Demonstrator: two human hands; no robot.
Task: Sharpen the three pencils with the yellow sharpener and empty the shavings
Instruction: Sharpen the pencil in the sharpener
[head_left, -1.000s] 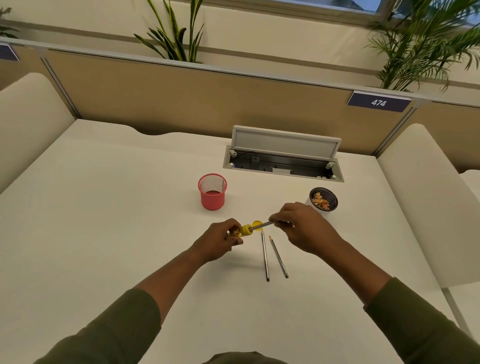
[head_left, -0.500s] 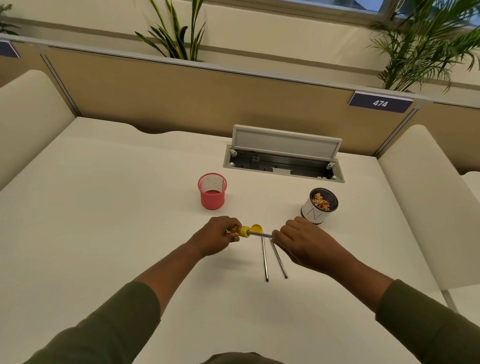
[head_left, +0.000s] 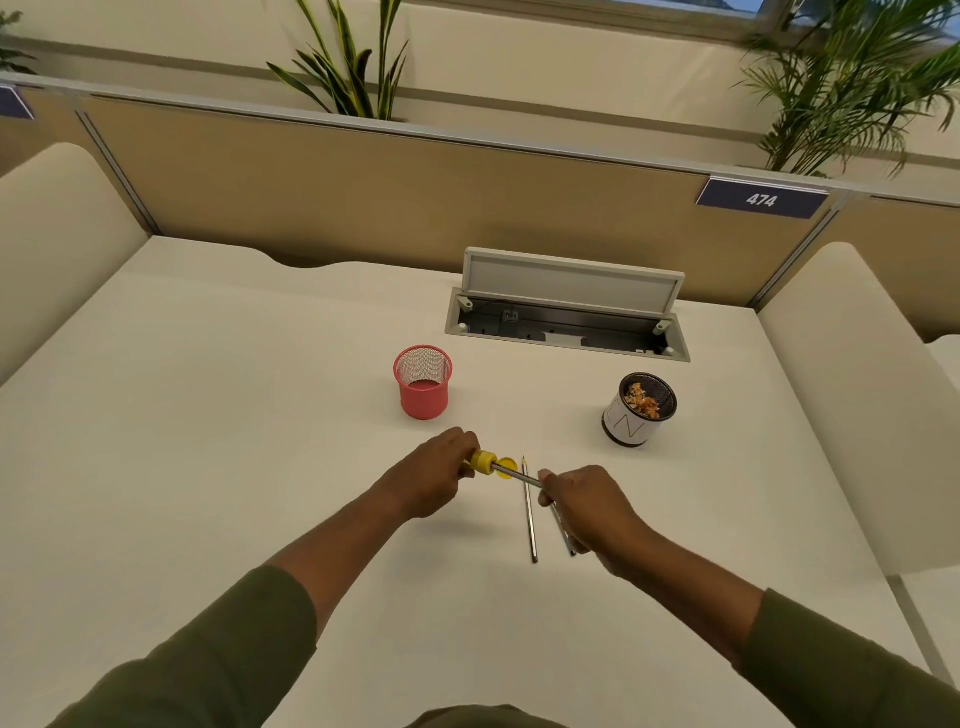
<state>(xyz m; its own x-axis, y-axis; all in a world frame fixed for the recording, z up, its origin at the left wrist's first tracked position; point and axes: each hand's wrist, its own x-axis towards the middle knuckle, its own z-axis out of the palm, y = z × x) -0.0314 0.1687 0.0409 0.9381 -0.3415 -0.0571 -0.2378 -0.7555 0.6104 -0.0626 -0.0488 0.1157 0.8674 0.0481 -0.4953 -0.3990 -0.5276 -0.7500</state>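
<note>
The left hand is closed around the yellow sharpener, holding it just above the white table with its open end facing right. A grey pencil sticks out of the sharpener and runs rightward into the right hand, whose fingers are pinched around the shaft. Just behind the sharpener a small yellow cap shows, partly hidden by it. Two more pencils lie on the table under and beside the right hand: one pencil in plain sight, pointing away from the person with its sharpened tip at the far end, and a second pencil just to its right, mostly covered by the right hand so that only part of its shaft is seen. Farther back on the left stands a pink mesh cup, upright. Well to the right of it stands a black-rimmed white cup, tilted toward the camera in this view, with wood shavings inside. Behind both, an open cable hatch sits in the table with its lid raised. Both forearms wear olive-green sleeves.
</note>
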